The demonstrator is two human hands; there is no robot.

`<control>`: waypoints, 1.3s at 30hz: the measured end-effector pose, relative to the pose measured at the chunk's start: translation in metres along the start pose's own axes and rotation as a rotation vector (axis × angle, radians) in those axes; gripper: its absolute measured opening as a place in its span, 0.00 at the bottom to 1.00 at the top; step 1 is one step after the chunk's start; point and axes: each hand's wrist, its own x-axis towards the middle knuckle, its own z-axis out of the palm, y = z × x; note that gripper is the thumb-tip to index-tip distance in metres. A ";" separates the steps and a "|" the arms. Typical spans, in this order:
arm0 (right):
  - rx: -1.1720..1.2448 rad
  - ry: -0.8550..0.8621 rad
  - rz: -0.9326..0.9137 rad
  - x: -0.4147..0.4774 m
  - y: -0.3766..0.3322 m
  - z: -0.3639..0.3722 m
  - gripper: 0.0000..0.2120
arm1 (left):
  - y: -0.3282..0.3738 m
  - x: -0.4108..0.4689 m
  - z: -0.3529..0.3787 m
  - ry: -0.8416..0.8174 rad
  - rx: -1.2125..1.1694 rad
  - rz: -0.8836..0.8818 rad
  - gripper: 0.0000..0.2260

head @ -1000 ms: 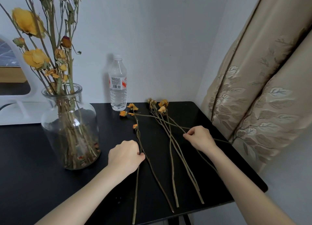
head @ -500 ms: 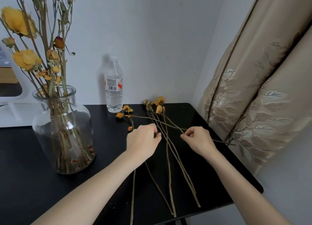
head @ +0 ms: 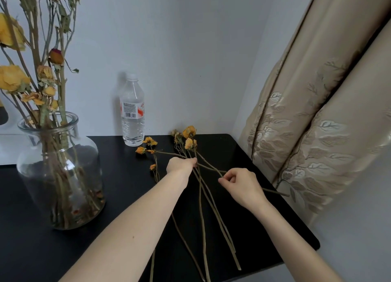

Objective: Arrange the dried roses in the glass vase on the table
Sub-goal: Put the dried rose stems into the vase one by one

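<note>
On the black table [head: 127,188] the glass vase [head: 59,171] stands upright at the left, already holding a tall sheaf of standing roses [head: 12,78]. A patterned curtain [head: 317,133] hangs close along the right edge. A water bottle [head: 132,116] stands at the back wall.

The loose roses [head: 202,218] lie flat in a crossed fan at centre-right, heads toward the wall, well apart from the vase. The left hand [head: 181,165] reaches over them with its fingers curled down round several stems just below the heads; how many it holds cannot be told. The right hand [head: 243,186] pinches one crossing stem [head: 275,192] between thumb and forefinger, and the stem's cut end overhangs the table edge toward the curtain.

Assessment: the step appears to be gathering the loose stems into one bunch.

- Grip the stalks, not the brittle heads.
- Draw the crossing stem into line before lifting, so that it does not drag its neighbours.
- Level the cut ends.
- Keep the heads clear of the bottle.
</note>
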 end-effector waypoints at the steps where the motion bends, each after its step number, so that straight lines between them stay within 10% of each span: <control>1: -0.039 -0.011 -0.001 -0.001 0.000 -0.001 0.06 | 0.000 0.002 0.001 0.002 -0.011 -0.022 0.13; 8: -0.336 -0.110 0.030 0.005 -0.011 -0.017 0.11 | 0.007 0.003 -0.002 0.067 0.042 0.102 0.10; 21: 0.027 -0.428 0.049 0.025 -0.005 -0.043 0.13 | 0.026 -0.002 -0.035 0.079 -0.147 0.372 0.13; 39: 0.086 -0.344 0.046 0.016 0.000 -0.023 0.10 | 0.008 -0.061 -0.042 -0.224 -0.040 0.439 0.13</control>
